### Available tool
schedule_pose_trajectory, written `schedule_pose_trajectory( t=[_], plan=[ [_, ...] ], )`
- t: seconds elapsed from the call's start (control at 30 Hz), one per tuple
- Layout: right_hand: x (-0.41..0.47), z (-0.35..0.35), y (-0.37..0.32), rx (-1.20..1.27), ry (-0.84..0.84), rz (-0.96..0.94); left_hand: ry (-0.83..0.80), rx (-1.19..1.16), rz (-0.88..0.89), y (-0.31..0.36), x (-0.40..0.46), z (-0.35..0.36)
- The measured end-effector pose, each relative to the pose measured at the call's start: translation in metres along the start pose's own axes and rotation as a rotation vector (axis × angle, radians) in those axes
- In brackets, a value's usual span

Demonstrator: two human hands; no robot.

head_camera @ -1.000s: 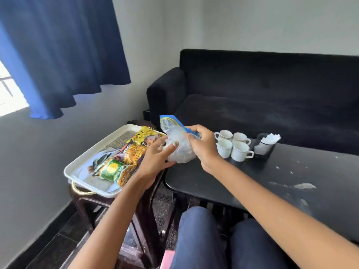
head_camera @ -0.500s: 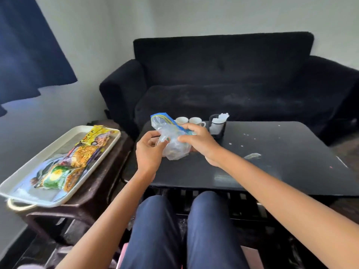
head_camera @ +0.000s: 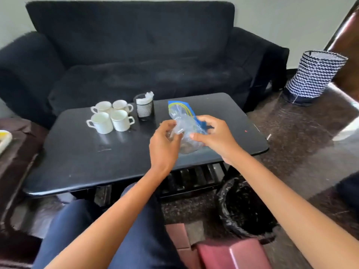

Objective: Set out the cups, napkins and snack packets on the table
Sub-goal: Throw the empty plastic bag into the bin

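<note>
I hold a clear plastic packet with a blue top edge [head_camera: 183, 121] above the right half of the black table [head_camera: 81, 152]. My left hand [head_camera: 165, 144] pinches its left side and my right hand [head_camera: 211, 135] grips its right side. Several white cups [head_camera: 110, 117] stand bunched together at the table's far left. Right of them is a black mesh holder with white napkins [head_camera: 144, 107]. The corner of the white tray [head_camera: 4, 139] shows at the left edge; its snack packets are out of view.
A black sofa [head_camera: 145, 55] runs behind the table. A bin lined with a black bag [head_camera: 244, 206] stands on the floor by the table's near right corner. A zigzag-patterned basket [head_camera: 312, 76] is at the far right. A reddish stool [head_camera: 231, 253] is beside my legs.
My view has swung right, so the tray with the packets has slid almost out of sight. Both hands have carried the clear packet rightward over the table, past the cups and the napkin holder.
</note>
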State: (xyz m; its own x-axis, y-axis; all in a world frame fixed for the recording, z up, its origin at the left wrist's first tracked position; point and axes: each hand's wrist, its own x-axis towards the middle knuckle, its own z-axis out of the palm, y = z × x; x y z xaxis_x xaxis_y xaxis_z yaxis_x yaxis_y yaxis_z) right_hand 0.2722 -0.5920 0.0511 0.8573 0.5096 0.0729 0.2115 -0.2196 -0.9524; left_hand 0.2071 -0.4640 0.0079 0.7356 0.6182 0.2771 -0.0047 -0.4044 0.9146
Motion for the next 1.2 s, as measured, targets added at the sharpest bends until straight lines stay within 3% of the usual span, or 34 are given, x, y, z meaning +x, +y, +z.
schedule_pose_trajectory(
  t=[0.23, 0.5, 0.67, 0.8, 0.9, 1.2],
  plan=[
    [-0.028, -0.053, 0.087, -0.03, 0.318, 0.017, -0.228, 0.107, 0.04, -0.01, -0.042, 0.088],
    [-0.117, -0.076, 0.223, -0.014, 0.656, 0.346, -0.951, 0.291, 0.047, -0.054, -0.102, 0.157],
    [-0.164, -0.067, 0.279, -0.044, 0.8, 0.485, -1.248, 0.313, -0.017, -0.081, -0.138, 0.189],
    [-0.163, -0.065, 0.304, -0.161, 0.841, 0.537, -1.365, 0.417, -0.064, -0.101, -0.147, 0.212],
    [-0.145, -0.067, 0.321, -0.258, 0.858, 0.561, -1.421, 0.586, -0.006, -0.117, -0.146, 0.228],
    [-0.101, -0.059, 0.397, -0.648, 0.561, 0.735, -1.629, 1.027, 0.245, -0.161, -0.135, 0.272]
  ],
)
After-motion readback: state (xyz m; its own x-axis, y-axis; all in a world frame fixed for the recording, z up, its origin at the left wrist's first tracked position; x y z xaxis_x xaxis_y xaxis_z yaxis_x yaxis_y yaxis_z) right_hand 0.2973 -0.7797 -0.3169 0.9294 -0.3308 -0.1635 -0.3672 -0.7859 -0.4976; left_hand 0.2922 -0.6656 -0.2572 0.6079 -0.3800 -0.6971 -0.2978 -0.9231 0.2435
